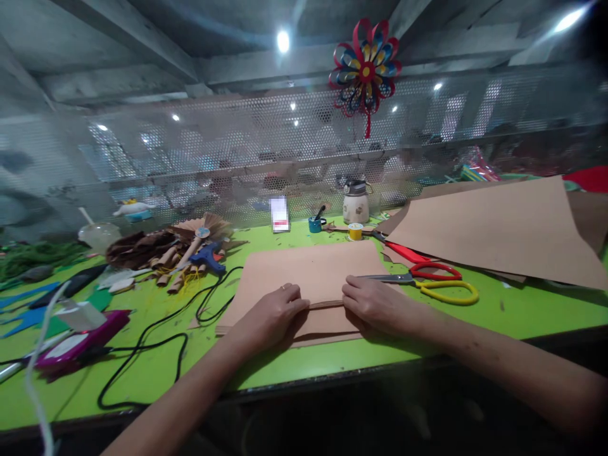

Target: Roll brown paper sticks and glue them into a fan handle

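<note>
A stack of brown kraft paper point(304, 266) lies on the green table in front of me. Its near edge is turned up into a narrow fold between my hands. My left hand point(278, 311) pinches that folded edge on the left, thumb and fingers together. On the right, my right hand point(368, 303) grips the same fold with curled fingers. Scissors with one red and one yellow handle point(449, 291) lie just beyond my right hand, their blade reaching behind it over the paper. The underside of the fold is hidden by my fingers.
To the left are a blue glue gun point(209, 256), paper rolls point(175, 278), a black cable point(142, 345) and a purple power strip point(83, 348). Behind the paper stand a phone point(280, 214), a yellow spool point(354, 232) and a bottle point(356, 206). Large brown sheets point(494, 234) lie right.
</note>
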